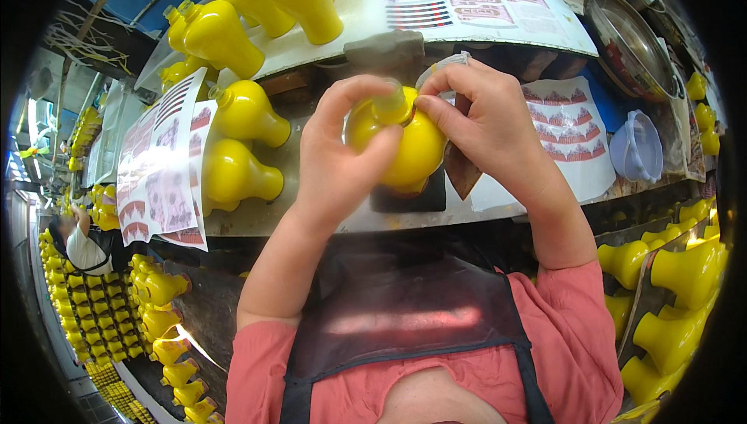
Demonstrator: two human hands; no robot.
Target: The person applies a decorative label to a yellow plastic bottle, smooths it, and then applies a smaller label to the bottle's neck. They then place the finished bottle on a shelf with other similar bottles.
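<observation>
A glossy yellow bottle point(416, 155) with a narrow neck stands in front of me at the bench edge, on a dark block point(405, 200). My left hand point(342, 152) is wrapped around its shoulder and neck, thumb toward me. My right hand point(490, 120) is closed at the right of the neck, thumb against the bottle; what its fingertips pinch is hidden. Greyish-white fabric point(442, 66) shows at the fingers of that hand. Below the right hand a brown, pointed flat piece point(462, 171) sticks out; whether the hand grips it, I cannot tell.
Sheets of printed decals point(163, 167) lie at the left, with another decal sheet point(572, 136) at the right. Several yellow bottles point(241, 171) lie or stand nearby. A white board point(358, 4), a metal basin point(630, 35) and a pale plastic basket point(636, 148) surround the bench. Another person point(87, 245) is far left.
</observation>
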